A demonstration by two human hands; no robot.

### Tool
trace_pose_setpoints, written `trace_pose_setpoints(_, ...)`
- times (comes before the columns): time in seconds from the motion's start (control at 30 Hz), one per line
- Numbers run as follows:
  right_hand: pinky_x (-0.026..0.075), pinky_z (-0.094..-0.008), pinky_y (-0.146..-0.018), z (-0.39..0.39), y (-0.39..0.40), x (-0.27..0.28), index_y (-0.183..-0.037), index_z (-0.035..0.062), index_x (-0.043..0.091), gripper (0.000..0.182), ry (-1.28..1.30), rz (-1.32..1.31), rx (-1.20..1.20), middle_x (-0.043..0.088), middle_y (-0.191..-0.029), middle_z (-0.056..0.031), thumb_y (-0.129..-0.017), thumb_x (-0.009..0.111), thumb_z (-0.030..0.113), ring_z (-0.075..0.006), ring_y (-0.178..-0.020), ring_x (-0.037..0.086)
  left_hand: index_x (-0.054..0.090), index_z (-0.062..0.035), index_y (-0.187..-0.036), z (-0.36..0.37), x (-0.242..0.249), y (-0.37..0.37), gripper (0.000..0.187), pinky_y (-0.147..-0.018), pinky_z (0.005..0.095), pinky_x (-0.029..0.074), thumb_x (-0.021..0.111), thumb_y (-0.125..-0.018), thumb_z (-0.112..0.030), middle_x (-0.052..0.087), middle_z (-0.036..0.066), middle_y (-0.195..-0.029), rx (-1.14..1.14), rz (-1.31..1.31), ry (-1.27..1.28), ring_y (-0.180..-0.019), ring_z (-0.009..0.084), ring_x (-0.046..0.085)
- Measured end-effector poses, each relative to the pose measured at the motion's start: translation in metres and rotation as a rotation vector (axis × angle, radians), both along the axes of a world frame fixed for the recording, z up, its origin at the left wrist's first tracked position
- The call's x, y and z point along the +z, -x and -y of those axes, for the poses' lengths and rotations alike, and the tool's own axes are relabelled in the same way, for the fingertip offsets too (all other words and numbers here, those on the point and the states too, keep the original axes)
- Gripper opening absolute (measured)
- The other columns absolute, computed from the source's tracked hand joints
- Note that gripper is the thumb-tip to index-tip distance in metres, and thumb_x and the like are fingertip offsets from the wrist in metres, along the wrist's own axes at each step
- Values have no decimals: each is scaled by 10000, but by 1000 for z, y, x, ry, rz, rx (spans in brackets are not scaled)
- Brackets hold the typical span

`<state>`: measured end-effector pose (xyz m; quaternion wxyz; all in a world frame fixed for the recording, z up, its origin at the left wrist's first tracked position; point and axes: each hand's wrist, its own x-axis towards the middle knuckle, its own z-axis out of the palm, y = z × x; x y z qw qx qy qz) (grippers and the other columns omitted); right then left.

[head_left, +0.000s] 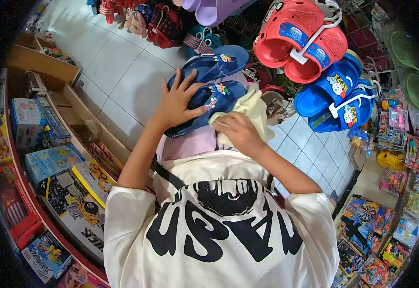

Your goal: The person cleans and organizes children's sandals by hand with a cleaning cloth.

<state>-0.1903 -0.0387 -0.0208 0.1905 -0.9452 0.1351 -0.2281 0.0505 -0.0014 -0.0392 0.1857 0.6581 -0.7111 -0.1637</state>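
Observation:
A pair of dark blue flip-flops (231,91) with small cartoon figures on the straps lies in front of me, above my lap. My left hand (180,98) rests on them with its fingers spread. Bunched in my right hand (236,129) is a pale yellow cloth (253,108), which touches the lower flip-flop at its right side. The fingers of this hand are bent round the cloth's edge.
Red clogs (305,38) and blue sandals (334,96) hang on white hooks at the upper right. Boxed toys (53,163) fill a curved shelf on the left. Small packaged toys (368,216) line the right side. White floor tiles (118,62) show beyond.

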Motion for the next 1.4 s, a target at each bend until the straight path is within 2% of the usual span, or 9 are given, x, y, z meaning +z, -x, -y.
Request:
trace_pose_setpoints(0.13, 459, -396, -838, 7, 15, 15, -1034, 50, 653, 296, -5, -106, -88, 606, -984, -56, -754, 578, 112, -242, -1008, 557, 501, -227, -1306, 3, 4, 5, 653, -998, 770, 76, 600, -779, -600, 273, 132, -1524, -12, 19, -16, -1405, 480, 120)
trace_pose_setpoints(0.4, 439, -352, -860, -44, -65, 20, -873, 59, 617, 192, 247, 161, 434, 560, -960, -32, -712, 596, 161, -176, -1030, 530, 406, -312, -1404, 3, 1, 5, 678, -1002, 765, 31, 535, -818, -627, 241, 151, -1536, -37, -33, -19, -1412, 483, 82)
trace_pose_setpoints(0.7, 407, -346, -865, -23, -22, -17, -850, 40, 635, 148, -4, -76, 91, 583, -1011, -54, -740, 576, 119, -204, -1019, 520, 431, -335, -1386, 0, 2, 3, 667, -1003, 765, -4, 551, -801, -633, 268, 154, -1524, -17, -12, -7, -1402, 504, 85)
trace_pose_setpoints(0.93, 423, -373, -869, 3, 42, 82, -981, 28, 677, 235, -219, -97, -102, 627, -1037, -62, -755, 613, 22, -257, -993, 542, 605, -268, -1185, -3, 26, 13, 418, -1018, 742, -56, 575, -855, -523, 433, 106, -1414, -26, -90, 0, -1404, 455, 168)
trace_pose_setpoints(1.03, 437, -374, -862, 12, 50, 111, -969, 42, 693, 230, -258, -13, -255, 650, -1007, -67, -751, 649, -20, -266, -970, 558, 596, -189, -1067, 16, 43, 20, 318, -1032, 721, -12, 616, -860, -429, 492, 66, -1336, 62, -3, -22, -1363, 448, 271)
trace_pose_setpoints(1.07, 441, -374, -857, 15, 52, 114, -961, 46, 698, 228, -254, 7, -307, 657, -996, -69, -750, 661, -32, -268, -961, 564, 548, -136, -976, 23, 33, 24, 348, -1034, 668, 140, 700, -789, -388, 526, 71, -1223, 118, -16, 204, -1244, 437, 413)
trace_pose_setpoints(1.2, 440, -352, -844, 29, 57, 115, -980, 44, 700, 217, -241, 44, -353, 658, -992, -74, -770, 681, -8, -260, -928, 571, 523, -130, -1054, 56, 48, 28, 581, -911, 540, 365, 812, -615, -378, 513, 116, -1087, 223, 55, 233, -1067, 362, 507)
trace_pose_setpoints(1.33, 440, -353, -851, 34, 56, 118, -985, 43, 701, 221, -292, 59, -341, 655, -988, -76, -768, 690, 3, -256, -932, 570, 513, -139, -1183, 72, 36, 11, 711, -892, 454, 418, 839, -574, -307, 524, 112, -1103, 106, -269, 128, -1076, 334, 508)
trace_pose_setpoints(1.4, 440, -353, -850, 41, 52, 122, -985, 43, 701, 222, -292, 74, -335, 653, -989, -76, -767, 691, 6, -256, -934, 570, 509, -142, -1205, 67, 41, 10, 742, -895, 446, 418, 846, -555, -256, 528, 108, -1101, 12, -169, 205, -1090, 334, 505)
